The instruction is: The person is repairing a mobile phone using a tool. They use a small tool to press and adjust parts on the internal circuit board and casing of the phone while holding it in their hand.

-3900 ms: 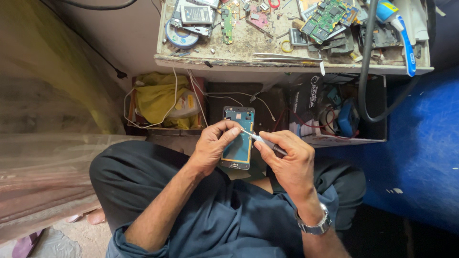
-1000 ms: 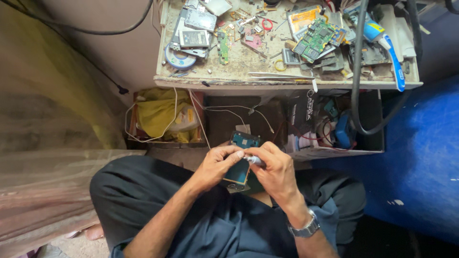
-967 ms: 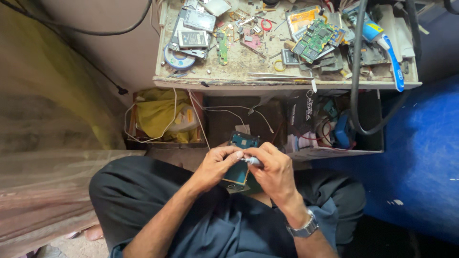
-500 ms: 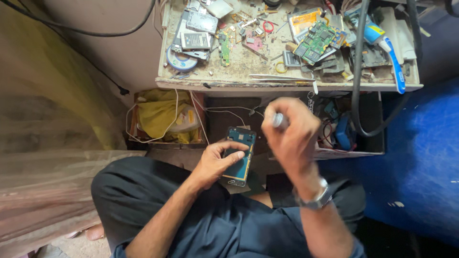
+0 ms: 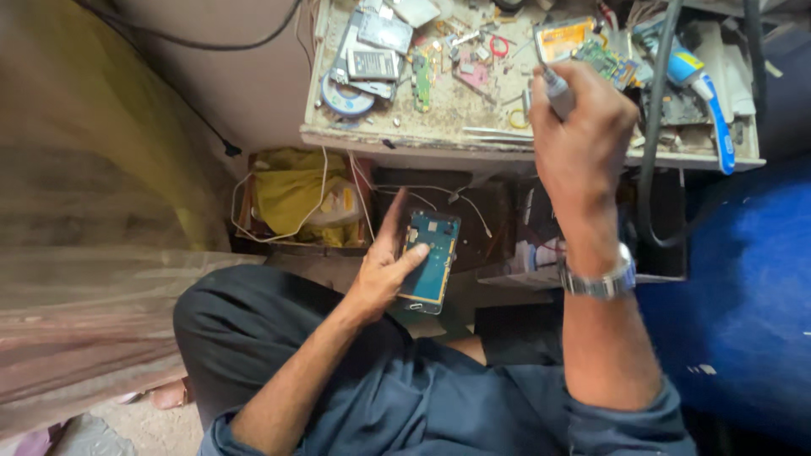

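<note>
left hand [image 5: 384,274] clamps opened phone [image 5: 429,260] over the lap, right hand [image 5: 581,135] fists a screwdriver [image 5: 557,89] above the cluttered bench [image 5: 473,143]; loose one-handed grip, that phone could slip floorward.

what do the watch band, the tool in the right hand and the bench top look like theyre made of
Watch band: likely metal, a polished silver sheen with linked segments.
Tool in the right hand: grey handle, probably plastic or matte metal; mostly hidden by the grip.
Bench top: looks like worn wood or board, pale, scuffed and dusty, with a chipped front edge.
</note>
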